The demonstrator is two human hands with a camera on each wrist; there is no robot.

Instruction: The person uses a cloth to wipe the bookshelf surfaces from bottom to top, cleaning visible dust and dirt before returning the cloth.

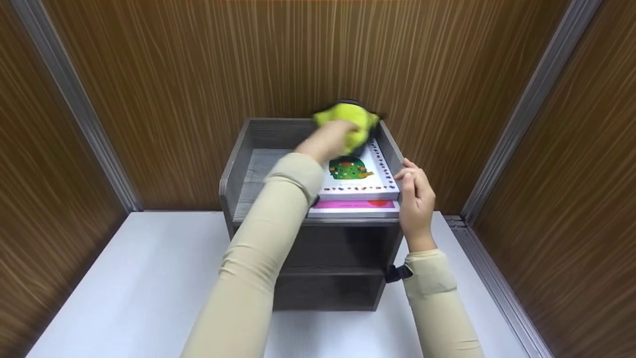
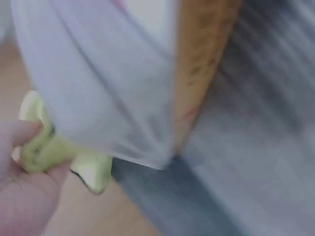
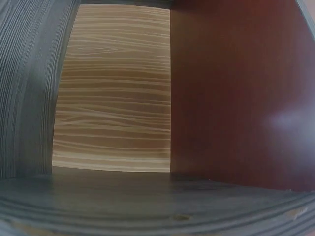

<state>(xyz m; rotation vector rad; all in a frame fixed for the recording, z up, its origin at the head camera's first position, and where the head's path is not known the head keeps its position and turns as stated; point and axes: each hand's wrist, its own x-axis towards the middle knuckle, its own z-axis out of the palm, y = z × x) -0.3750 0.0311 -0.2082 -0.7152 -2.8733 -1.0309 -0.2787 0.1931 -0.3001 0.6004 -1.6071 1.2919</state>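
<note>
My left hand (image 1: 328,139) pinches a bright yellow cloth (image 1: 350,117) with dark edges, blurred in the head view. It is over the back of a white book (image 1: 382,185) with a green picture and a patterned border. Under that lies a second book (image 1: 355,205) with a pink and red cover. Both are on the top of a small grey wooden shelf (image 1: 233,174), at its right side. In the left wrist view the cloth (image 2: 47,152) is bunched between thumb and fingers. My right hand (image 1: 417,199) grips the top edge of the shelf's right side panel (image 1: 392,149).
The shelf stands on a white table (image 1: 164,263), close to a brown wood-grain wall (image 1: 198,74). Lower compartments (image 1: 338,246) face me. In the right wrist view, grey boards frame a wood-grain surface (image 3: 113,98) beside a dark reddish panel (image 3: 221,98).
</note>
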